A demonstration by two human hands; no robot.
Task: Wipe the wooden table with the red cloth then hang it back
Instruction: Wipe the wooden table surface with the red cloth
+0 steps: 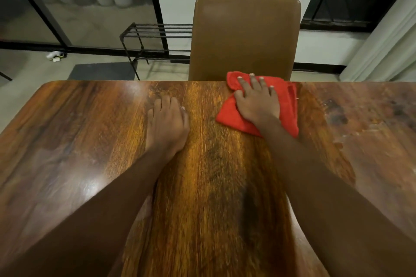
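Note:
The red cloth [288, 105] lies spread on the wooden table [90, 141] at its far edge, right of centre. My right hand [256, 99] presses flat on the cloth with its fingers straight and spread, fingertips reaching the table's far edge. My left hand [167, 121] rests palm down on the bare wood to the left of the cloth, apart from it, holding nothing. Pale smears and dark blotches mark the table surface [364, 123] to the right of the cloth.
A brown leather chair [245, 36] stands pushed against the table's far edge, right behind the cloth. A black metal rack [155, 33] stands on the floor to its left, with a dark mat [101, 72] before it. Curtains [387, 47] hang at far right.

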